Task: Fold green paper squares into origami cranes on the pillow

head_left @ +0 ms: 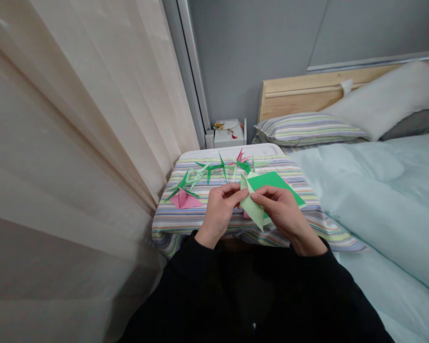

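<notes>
A folded piece of light green paper [253,207] is held up between both hands over the striped cloth. My left hand [222,207] pinches its left edge, fingers closed. From the right, my right hand [284,212] pinches the same piece near its middle crease. Behind my right hand lies a stack of green paper sheets [271,181]. A pink folded paper [186,199] rests to the left of my left hand. Several folded green paper figures [214,167] stand farther back, with a pink paper figure [240,157] among them.
The striped cloth [171,220] covers a small table with a white back edge [196,154]. A beige curtain [128,95] hangs close on the left. To the right is a bed with a pale blue quilt [386,190]. A white box [229,137] stands behind the table.
</notes>
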`<state>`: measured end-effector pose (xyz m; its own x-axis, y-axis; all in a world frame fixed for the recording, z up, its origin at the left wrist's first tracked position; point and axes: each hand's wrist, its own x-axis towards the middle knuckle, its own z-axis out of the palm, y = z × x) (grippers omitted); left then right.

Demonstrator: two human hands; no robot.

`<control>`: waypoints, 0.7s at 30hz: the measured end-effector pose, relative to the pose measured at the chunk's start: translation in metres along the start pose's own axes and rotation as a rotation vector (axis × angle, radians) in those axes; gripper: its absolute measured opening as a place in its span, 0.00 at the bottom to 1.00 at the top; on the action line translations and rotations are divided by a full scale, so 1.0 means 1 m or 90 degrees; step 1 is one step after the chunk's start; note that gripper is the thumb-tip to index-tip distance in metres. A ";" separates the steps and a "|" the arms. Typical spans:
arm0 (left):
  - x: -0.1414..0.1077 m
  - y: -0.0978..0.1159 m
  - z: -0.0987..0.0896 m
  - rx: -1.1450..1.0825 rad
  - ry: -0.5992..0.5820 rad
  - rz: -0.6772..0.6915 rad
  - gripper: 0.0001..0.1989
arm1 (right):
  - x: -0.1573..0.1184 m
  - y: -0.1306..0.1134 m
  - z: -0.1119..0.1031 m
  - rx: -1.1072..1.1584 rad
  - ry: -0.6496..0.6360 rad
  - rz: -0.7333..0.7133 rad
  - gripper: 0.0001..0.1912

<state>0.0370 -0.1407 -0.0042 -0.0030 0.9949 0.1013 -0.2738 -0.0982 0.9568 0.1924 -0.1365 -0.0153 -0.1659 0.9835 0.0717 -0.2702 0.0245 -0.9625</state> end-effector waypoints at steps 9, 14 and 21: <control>-0.002 -0.001 0.006 -0.003 -0.006 0.023 0.15 | 0.000 0.007 0.002 0.016 0.008 -0.011 0.14; -0.002 -0.001 0.011 0.005 0.040 0.016 0.18 | -0.003 0.009 0.006 0.039 0.006 -0.009 0.14; -0.004 0.002 0.016 -0.064 0.066 -0.023 0.18 | -0.007 0.006 0.011 0.057 0.013 0.017 0.16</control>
<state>0.0522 -0.1450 0.0021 -0.0897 0.9954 0.0342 -0.3699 -0.0652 0.9268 0.1811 -0.1448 -0.0190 -0.1558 0.9870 0.0397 -0.3491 -0.0174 -0.9369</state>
